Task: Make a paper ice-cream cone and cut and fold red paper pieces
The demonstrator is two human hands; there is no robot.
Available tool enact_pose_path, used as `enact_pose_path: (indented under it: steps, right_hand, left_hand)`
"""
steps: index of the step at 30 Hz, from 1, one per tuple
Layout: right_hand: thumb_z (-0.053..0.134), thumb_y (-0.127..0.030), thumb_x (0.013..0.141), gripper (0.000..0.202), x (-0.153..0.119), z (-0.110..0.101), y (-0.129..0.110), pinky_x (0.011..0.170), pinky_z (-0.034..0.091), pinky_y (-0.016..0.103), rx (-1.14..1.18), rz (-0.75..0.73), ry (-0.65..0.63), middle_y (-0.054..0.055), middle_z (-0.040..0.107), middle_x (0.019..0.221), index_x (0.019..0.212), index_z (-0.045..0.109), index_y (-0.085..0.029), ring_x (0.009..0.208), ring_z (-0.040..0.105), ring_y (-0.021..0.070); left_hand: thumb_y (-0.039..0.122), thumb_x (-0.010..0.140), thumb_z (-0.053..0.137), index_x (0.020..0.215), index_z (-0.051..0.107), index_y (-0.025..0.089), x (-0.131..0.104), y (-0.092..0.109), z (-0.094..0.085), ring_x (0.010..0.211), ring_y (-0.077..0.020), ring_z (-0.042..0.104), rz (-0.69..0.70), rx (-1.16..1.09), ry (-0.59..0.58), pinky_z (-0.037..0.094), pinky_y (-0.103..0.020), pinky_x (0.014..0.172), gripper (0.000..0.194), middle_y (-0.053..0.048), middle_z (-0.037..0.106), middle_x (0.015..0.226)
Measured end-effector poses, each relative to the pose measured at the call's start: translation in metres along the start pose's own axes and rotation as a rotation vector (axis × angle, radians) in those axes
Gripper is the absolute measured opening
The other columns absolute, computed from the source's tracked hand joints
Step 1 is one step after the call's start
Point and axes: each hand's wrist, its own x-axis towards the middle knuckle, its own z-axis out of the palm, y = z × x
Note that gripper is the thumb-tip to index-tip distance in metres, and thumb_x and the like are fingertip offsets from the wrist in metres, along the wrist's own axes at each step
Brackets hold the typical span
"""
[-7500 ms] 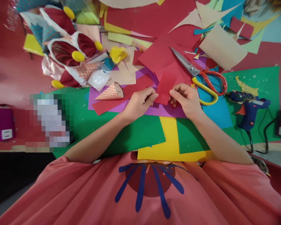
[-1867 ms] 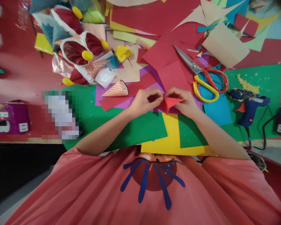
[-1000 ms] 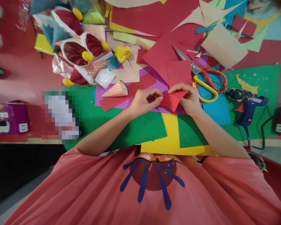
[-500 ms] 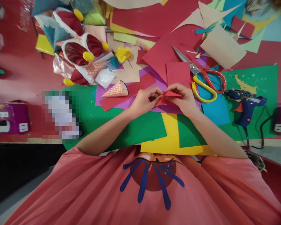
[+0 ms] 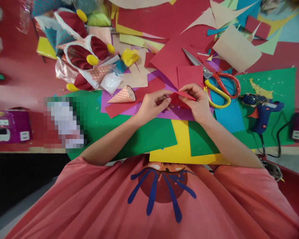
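Note:
Between my two hands is a small folded piece of red paper (image 5: 181, 95), with a crease along its upper edge. My left hand (image 5: 154, 105) pinches its left end between thumb and fingers. My right hand (image 5: 198, 103) grips the right end, thumb in front and fingers behind. Just beyond them lies a red paper square (image 5: 190, 76) on larger red sheets. Scissors (image 5: 218, 85) with one red and one yellow handle rest beside my right hand, blades pointing away. Left of my left hand, a small checkered paper cone (image 5: 123, 95) lies on its side.
A blue glue gun (image 5: 262, 114) with its cord lies at the right on green sheet (image 5: 284, 89). Cone-shaped pieces with yellow discs (image 5: 92, 59) and plastic bags crowd the back left. Paper scraps (image 5: 236, 48) cover the back. Purple power strips (image 5: 13, 124) sit at the sides.
The red paper has been turned in my fingers, so more of its folded flap shows near my right thumb. Both hands have shifted slightly; the objects around them stay put.

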Motion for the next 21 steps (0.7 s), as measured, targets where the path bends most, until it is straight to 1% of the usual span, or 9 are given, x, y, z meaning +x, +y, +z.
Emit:
enact_pose_path:
  steps: [3, 6, 10, 13, 16, 18, 21]
  right_hand:
    - [0.070, -0.023, 0.077, 0.011, 0.0003, 0.0001, -0.0009, 0.067, 0.051, 0.023, -0.005, 0.003, -0.021, -0.004, 0.066, 0.080, 0.084, 0.062, -0.022, 0.075, 0.062, 0.0096]
    - [0.069, -0.024, 0.078, 0.010, 0.0001, 0.0006, -0.0039, 0.068, 0.051, 0.023, 0.004, -0.010, -0.066, -0.003, 0.067, 0.083, 0.085, 0.063, -0.022, 0.078, 0.064, 0.0104]
    - [0.067, -0.020, 0.079, 0.010, -0.0002, 0.0012, -0.0042, 0.074, 0.052, 0.026, -0.019, -0.033, -0.056, -0.003, 0.068, 0.086, 0.087, 0.062, -0.023, 0.080, 0.065, 0.0110]
    - [0.066, -0.018, 0.079, 0.012, -0.0004, 0.0015, -0.0029, 0.076, 0.052, 0.028, -0.056, -0.030, -0.058, -0.003, 0.067, 0.086, 0.088, 0.061, -0.023, 0.082, 0.065, 0.0119]
    - [0.065, -0.019, 0.079, 0.013, -0.0011, 0.0018, -0.0033, 0.074, 0.052, 0.029, -0.074, -0.011, -0.086, -0.002, 0.066, 0.084, 0.090, 0.059, -0.022, 0.080, 0.064, 0.0127]
    - [0.064, -0.021, 0.080, 0.014, -0.0016, 0.0021, -0.0048, 0.074, 0.052, 0.029, -0.082, -0.008, -0.109, -0.002, 0.066, 0.085, 0.092, 0.058, -0.022, 0.080, 0.064, 0.0130]
    - [0.068, -0.025, 0.077, 0.023, -0.0022, 0.0021, -0.0075, 0.077, 0.052, 0.031, -0.130, -0.024, -0.161, -0.001, 0.066, 0.092, 0.097, 0.057, -0.022, 0.085, 0.064, 0.0144]
  left_hand:
    - [0.057, 0.081, 0.060, 0.094, 0.065, 0.012, 0.0010, 0.0005, 0.0007, 0.052, -0.0057, 0.064, 0.019, 0.010, 0.016, 0.052, -0.013, 0.050, 0.047, -0.002, 0.071, 0.067]
    - [0.055, 0.083, 0.059, 0.092, 0.067, 0.013, 0.0014, 0.0012, 0.0007, 0.053, -0.0049, 0.064, 0.037, 0.016, 0.035, 0.052, -0.013, 0.051, 0.044, -0.002, 0.072, 0.069]
    - [0.048, 0.084, 0.060, 0.095, 0.066, 0.012, 0.0012, 0.0026, 0.0006, 0.054, -0.0061, 0.066, 0.004, 0.009, 0.025, 0.052, -0.014, 0.052, 0.038, -0.002, 0.071, 0.068]
    - [0.037, 0.083, 0.064, 0.097, 0.065, 0.012, 0.0009, 0.0047, 0.0010, 0.057, -0.0063, 0.067, -0.027, 0.014, 0.000, 0.054, -0.014, 0.056, 0.029, -0.001, 0.070, 0.070]
    - [0.029, 0.082, 0.064, 0.097, 0.064, 0.012, 0.0007, 0.0064, 0.0015, 0.057, -0.0056, 0.066, -0.030, 0.044, -0.015, 0.054, -0.015, 0.057, 0.022, 0.000, 0.070, 0.071]
    - [0.026, 0.083, 0.063, 0.095, 0.064, 0.012, 0.0006, 0.0065, 0.0018, 0.056, -0.0053, 0.065, -0.029, 0.060, -0.005, 0.054, -0.014, 0.056, 0.019, 0.000, 0.069, 0.069]
    - [0.025, 0.082, 0.062, 0.092, 0.064, 0.012, 0.0005, 0.0059, 0.0018, 0.055, -0.0052, 0.065, -0.018, 0.072, 0.015, 0.052, -0.013, 0.054, 0.017, 0.000, 0.069, 0.069]
